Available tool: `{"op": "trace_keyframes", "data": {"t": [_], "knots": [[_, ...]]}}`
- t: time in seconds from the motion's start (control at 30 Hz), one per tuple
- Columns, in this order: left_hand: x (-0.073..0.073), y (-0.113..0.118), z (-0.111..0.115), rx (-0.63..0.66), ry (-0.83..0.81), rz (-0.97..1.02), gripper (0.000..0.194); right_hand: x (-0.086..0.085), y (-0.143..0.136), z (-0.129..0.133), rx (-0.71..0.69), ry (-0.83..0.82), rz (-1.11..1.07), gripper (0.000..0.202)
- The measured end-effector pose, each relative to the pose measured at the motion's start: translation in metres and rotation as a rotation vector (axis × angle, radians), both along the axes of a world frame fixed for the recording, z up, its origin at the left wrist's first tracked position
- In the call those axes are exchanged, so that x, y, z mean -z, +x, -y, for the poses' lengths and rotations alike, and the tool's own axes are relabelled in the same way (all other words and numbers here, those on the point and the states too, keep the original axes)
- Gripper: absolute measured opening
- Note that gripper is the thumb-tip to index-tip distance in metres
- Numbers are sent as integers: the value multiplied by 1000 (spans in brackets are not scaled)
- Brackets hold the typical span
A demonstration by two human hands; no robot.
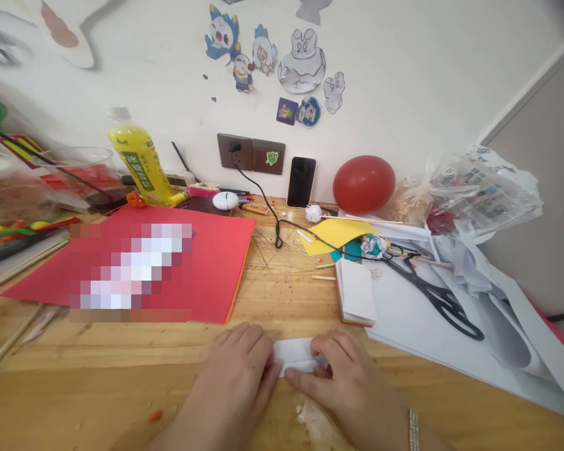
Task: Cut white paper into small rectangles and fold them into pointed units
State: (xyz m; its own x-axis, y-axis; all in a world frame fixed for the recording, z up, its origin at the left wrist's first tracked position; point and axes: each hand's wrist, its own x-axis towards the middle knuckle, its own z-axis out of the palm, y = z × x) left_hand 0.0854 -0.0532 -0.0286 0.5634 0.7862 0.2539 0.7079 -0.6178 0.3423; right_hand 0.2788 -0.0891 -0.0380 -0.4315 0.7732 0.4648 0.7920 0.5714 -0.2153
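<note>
A small white piece of paper (297,354) with a crease along it lies on the wooden table between my hands. My left hand (244,363) is closed on its left end, thumb at the lower edge. On the right end, my right hand (345,373) has curled fingers at the top and the thumb along the lower edge. Both hands touch the paper, and parts of its ends are hidden under the fingers. A stack of small white sheets (356,291) stands just beyond my right hand.
Red paper (216,269) lies at the left, a yellow bottle (143,163) behind it. A phone (301,181) and red balloon (364,184) are by the wall. Black scissors (432,294) rest on white sheets (404,332) at the right. A black cable (310,233) crosses the back.
</note>
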Motion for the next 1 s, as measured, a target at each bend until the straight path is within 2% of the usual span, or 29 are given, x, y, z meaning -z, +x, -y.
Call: {"op": "trace_keyframes", "data": {"t": [0.13, 0.3, 0.4, 0.6, 0.77, 0.9, 1.0], "knots": [[-6, -6, 1, 30, -154, 110, 26, 2, 1, 0, 6, -43, 27, 7], [-3, -8, 2, 29, -210, 158, 15, 3, 2, 1, 11, -112, 8, 12], [-2, -7, 2, 34, -200, 165, 15, 3, 2, 0, 40, -199, -41, 9], [-5, -3, 3, 22, -168, 125, 20, -3, 2, -3, 63, -247, -86, 9], [0, -1, 6, 31, -73, 37, 26, -6, 1, -3, 99, -299, -93, 11], [1, 3, 6, 28, 29, -90, 29, -4, 1, -3, 76, -283, -66, 11], [0, 5, 5, 36, 65, -214, 26, -3, 3, -2, 38, -206, -19, 10]]}}
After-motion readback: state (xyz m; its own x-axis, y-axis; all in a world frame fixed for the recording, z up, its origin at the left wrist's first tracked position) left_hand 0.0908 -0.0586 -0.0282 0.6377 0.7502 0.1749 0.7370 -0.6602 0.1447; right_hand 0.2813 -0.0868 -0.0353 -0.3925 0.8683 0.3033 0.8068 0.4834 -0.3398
